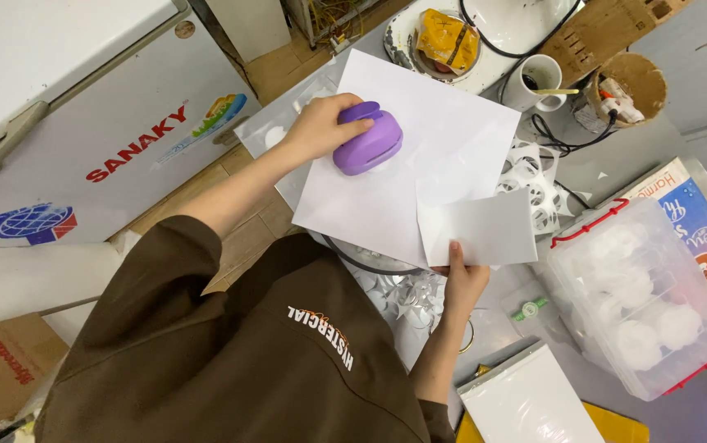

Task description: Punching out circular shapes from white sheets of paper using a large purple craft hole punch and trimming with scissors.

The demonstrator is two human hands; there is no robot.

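Note:
My left hand (316, 127) grips a purple paper punch (370, 143) that sits on a large white sheet (443, 131) lying on the grey table. My right hand (462, 283) holds the lower edge of a smaller white sheet (476, 230), which overlaps the large sheet's right corner. Under the sheets lie white punched paper scraps (530, 176). My brown sleeves and shirt fill the lower left.
A clear plastic box with red clips (640, 303) holding white shapes stands at the right, by a colourful booklet (698, 221). A white mug (538, 82), cables and a plate with a yellow packet (443, 41) sit at the back. A white chest freezer (82, 98) is on the left.

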